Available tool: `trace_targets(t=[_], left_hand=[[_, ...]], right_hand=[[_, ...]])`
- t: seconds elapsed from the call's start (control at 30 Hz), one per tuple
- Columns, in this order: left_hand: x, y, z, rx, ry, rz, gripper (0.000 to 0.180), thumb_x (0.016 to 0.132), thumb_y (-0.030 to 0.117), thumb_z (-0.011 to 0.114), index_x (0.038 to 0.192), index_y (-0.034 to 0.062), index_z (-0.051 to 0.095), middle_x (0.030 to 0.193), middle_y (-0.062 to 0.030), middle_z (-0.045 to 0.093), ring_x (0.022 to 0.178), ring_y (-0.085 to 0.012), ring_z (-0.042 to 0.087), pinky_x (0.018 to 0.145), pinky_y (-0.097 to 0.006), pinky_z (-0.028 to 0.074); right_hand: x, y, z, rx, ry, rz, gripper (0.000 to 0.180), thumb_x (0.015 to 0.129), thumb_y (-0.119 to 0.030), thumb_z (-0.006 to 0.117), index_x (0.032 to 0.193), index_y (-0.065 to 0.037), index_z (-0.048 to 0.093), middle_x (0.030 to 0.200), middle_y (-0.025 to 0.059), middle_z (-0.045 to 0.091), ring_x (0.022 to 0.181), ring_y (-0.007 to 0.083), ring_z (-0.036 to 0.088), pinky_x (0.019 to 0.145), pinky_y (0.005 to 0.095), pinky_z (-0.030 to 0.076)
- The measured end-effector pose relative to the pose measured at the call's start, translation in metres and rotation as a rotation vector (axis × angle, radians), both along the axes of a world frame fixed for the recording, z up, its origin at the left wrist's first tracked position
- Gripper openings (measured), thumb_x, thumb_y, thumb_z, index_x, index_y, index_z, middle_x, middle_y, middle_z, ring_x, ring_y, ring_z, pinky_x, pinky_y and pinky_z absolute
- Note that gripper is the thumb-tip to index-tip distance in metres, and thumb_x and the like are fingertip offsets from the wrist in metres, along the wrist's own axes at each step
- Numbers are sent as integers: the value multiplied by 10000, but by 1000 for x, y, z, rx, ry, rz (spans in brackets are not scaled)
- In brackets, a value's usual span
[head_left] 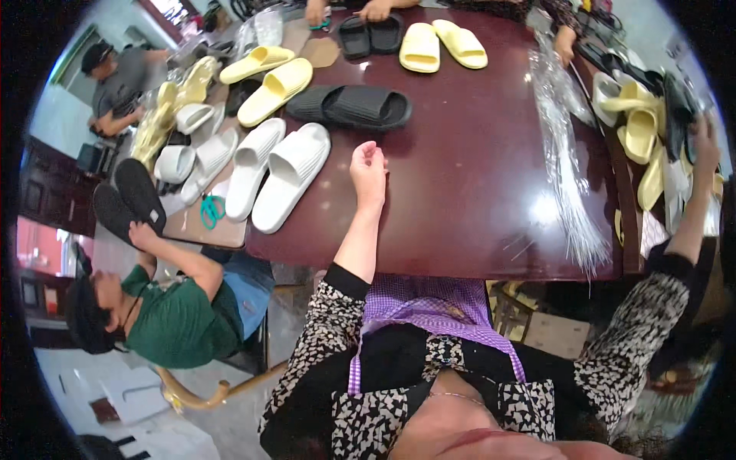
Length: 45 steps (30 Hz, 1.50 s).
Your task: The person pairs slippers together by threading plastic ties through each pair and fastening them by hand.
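Observation:
My left hand [369, 173] hovers over the dark red table, its fingers curled together with nothing visible in them. Just beyond it lies a pair of black ribbed slippers [349, 107], and to its left a pair of white ribbed slippers [291, 176]. At the far right my right arm stretches out to a heap of loose slippers. My right hand [705, 147] is smeared there beside a black slipper [678, 115]; whether it grips anything is unclear. Next to it in the heap are pale yellow slippers [641, 136].
Clear plastic ties [566, 176] lie along the table's right side. Yellow slippers [276, 90] and teal-handled scissors [212, 211] are on the left. A co-worker in green [176, 322] holds black slippers [130, 203]. Another person's hands [376, 9] are at the far edge.

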<state>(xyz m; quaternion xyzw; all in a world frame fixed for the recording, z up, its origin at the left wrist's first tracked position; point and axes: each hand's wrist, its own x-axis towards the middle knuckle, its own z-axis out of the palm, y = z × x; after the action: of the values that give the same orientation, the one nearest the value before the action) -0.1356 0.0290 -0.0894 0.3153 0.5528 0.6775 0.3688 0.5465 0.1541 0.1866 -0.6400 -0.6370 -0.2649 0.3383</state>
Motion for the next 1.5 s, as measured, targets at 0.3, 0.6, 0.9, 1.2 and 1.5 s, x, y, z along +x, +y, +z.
trace_targets(t=[0.3,0.6,0.9,1.2,1.5], left_hand=[[-66,52,22,155,375,122,609,814,168,637,1310,-27,342,1090,-132,525,691,-125,561,559,-229,476],[-38,44,56,-313,1091,2,907,701,314,710,1390,1,211,1339,-286,288,948,-414,572,830,-423,491],[-36,-20,63,-61,1058,-153,859,643,172,655,1373,-1,238,1323,-307,281,1188,-449,405,969,-413,406],[5,-96,115,64,1031,-1002,789,644,87,607,1365,30,292,1403,-209,270,1262,-401,363,986,-394,392],[-13,-91,93,197,1018,-982,805,647,56,613,1388,55,296,1402,-167,323,1179,-295,488,896,-346,449]], right_hand=[[-291,-151,-198,-690,817,618,222,896,-72,535,1100,-11,596,920,50,632,783,118,595,694,252,504],[-413,-200,-229,-896,754,954,204,867,-25,564,1056,42,599,893,59,641,766,118,607,701,247,505],[-380,-194,-226,-950,952,955,231,874,-27,551,1092,39,587,926,73,647,779,125,613,693,253,506],[-364,-108,-243,-782,1314,646,475,888,-270,571,1245,36,505,1112,148,613,908,182,601,662,272,499],[-355,-68,-272,-934,1349,560,451,877,-233,584,1237,27,509,948,65,621,732,122,582,550,246,452]])
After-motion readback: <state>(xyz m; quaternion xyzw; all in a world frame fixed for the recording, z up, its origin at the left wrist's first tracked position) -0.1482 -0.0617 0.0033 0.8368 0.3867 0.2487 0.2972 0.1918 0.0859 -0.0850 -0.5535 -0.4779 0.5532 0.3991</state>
